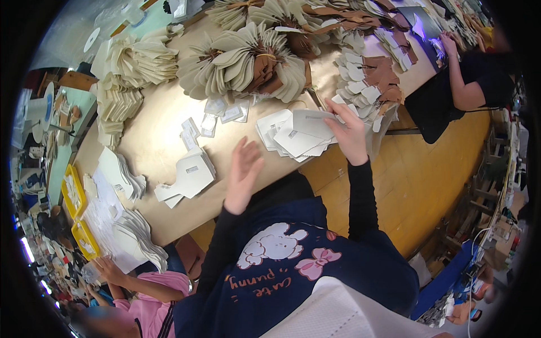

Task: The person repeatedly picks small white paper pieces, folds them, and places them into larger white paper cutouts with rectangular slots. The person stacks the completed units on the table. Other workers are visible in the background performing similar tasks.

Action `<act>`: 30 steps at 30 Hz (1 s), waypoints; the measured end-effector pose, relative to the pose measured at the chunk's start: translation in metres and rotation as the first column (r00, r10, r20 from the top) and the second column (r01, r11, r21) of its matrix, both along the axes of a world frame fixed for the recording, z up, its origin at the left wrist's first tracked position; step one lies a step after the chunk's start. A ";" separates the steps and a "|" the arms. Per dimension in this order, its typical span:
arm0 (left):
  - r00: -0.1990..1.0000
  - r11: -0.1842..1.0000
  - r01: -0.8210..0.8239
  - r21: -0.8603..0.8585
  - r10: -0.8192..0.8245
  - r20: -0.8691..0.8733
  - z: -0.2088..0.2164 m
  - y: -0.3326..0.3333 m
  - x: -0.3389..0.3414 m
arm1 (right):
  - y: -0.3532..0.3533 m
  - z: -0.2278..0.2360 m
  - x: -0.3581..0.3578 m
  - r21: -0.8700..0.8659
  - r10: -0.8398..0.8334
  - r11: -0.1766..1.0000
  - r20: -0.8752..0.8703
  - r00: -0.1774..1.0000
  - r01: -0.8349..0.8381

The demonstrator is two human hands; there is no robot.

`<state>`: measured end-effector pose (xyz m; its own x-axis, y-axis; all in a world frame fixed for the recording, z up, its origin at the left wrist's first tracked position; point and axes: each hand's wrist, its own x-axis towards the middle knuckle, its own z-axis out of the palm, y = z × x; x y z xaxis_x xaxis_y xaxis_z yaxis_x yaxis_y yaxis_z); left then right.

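My right hand (350, 133) pinches the edge of a white cut shoe-upper piece (310, 125) with a small printed label on it. That piece is over a loose fanned pile of similar white pieces (271, 126) at the table's near edge. To the left of the pile, my left hand (243, 173) is raised with fingers apart and nothing in it. A stack of white cut pieces (194, 172), a label on its top one, lies left of this hand. Small label stacks (231, 112) lie beyond it, between the two piles.
Bundles of cream and brown pieces (248, 65) cover the table's far side. More cream stacks (118, 107) and white stacks (121, 174) lie at left, near yellow trays (73, 191). A co-worker in pink (160, 293) sits lower left; another in black (479, 84) works at right.
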<state>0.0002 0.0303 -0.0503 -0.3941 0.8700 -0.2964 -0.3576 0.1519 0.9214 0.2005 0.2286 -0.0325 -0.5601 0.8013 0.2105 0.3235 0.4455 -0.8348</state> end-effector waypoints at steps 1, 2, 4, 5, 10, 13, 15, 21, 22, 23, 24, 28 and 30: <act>1.000 1.000 -0.013 -0.020 0.012 -0.010 -0.009 0.008 0.007 | 0.000 0.008 0.004 -0.084 0.029 0.996 -0.039 0.999 -0.032; 1.000 0.999 -0.020 -0.032 0.019 -0.019 -0.017 0.016 0.012 | 0.001 0.016 0.008 -0.089 0.080 0.992 -0.092 0.993 -0.088; 0.998 0.998 -0.053 -0.038 0.053 -0.022 -0.029 0.026 0.015 | 0.007 0.030 0.016 -0.153 0.175 0.970 -0.109 0.978 -0.191; 1.000 0.993 -0.028 -0.117 0.027 -0.008 -0.033 0.031 0.011 | 0.010 0.033 0.017 -0.177 0.239 0.949 -0.136 0.961 -0.261; 0.939 0.942 0.105 -0.317 -0.199 -0.281 -0.035 0.049 0.014 | 0.025 0.008 -0.004 -0.031 0.449 0.890 0.223 0.865 -0.454; 0.918 0.999 0.052 0.015 -0.042 -0.394 -0.032 0.051 0.040 | 0.026 -0.006 -0.006 -0.094 0.486 0.871 0.302 0.820 -0.482; 0.942 0.999 0.021 -0.047 -0.035 -0.334 -0.030 0.053 0.048 | 0.021 -0.010 -0.005 -0.093 0.452 0.891 0.260 0.853 -0.444; 0.993 0.987 0.077 0.142 -0.063 -0.100 -0.020 0.053 0.043 | 0.015 0.005 -0.002 -0.153 0.385 0.922 0.312 0.868 -0.354; 0.971 0.959 0.115 0.257 -0.055 -0.231 -0.018 0.050 0.040 | 0.011 0.009 -0.002 -0.005 0.349 0.929 0.346 0.871 -0.370; 0.928 0.909 0.180 0.377 -0.030 -0.372 -0.016 0.046 0.036 | 0.005 0.012 -0.004 0.149 0.313 0.912 0.351 0.883 -0.382; 0.916 0.869 0.212 0.447 -0.018 -0.400 -0.015 0.040 0.030 | -0.002 0.015 -0.007 0.294 0.280 0.874 0.347 0.895 -0.388; 0.612 0.866 0.375 0.331 0.038 -0.790 -0.021 0.029 -0.005 | -0.032 0.015 -0.021 0.418 0.212 0.849 0.290 0.933 -0.323; 0.598 0.928 0.315 0.197 -0.033 -0.801 -0.030 0.030 -0.011 | -0.037 0.006 -0.034 0.374 0.244 0.851 0.339 0.909 -0.368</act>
